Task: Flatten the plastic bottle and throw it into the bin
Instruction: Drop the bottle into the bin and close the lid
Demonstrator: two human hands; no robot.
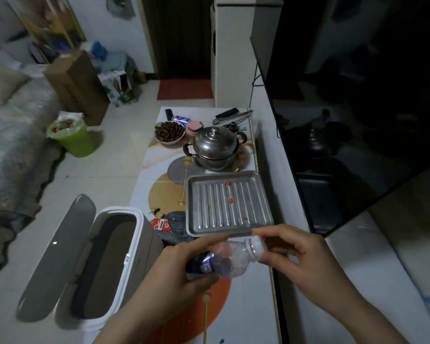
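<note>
Both hands are on the plastic bottle (230, 258), held in the air just above the near end of the counter (144, 180). The left hand (181, 271) is wrapped around the lower body, fingers curled over the dark blue label (205, 263), thumb pressing underneath. The right hand (296, 254) pinches the neck end, thumb and forefinger closed on the white cap (258, 246), the other fingers loosely bent. The bottle lies nearly level, cap pointing right, and its clear body looks crumpled and dented. The label carries white print, but it is too blurred to read.

Just left of the hands, on the floor, stands the bin (114, 266), its lid (57, 254) swung open and leaning back. Beyond the bottle on the counter sits a ridged metal tray (230, 203) with a few red specks. A small red packet (160, 224) lies between tray and bin, its writing not legible. Farther back stands a steel pot (215, 147) with its lid on, then a bowl of dark food (169, 131) and a can (181, 119) lying on its side. A green bucket (72, 137) full of scraps stands on the floor beside the bed.
</note>
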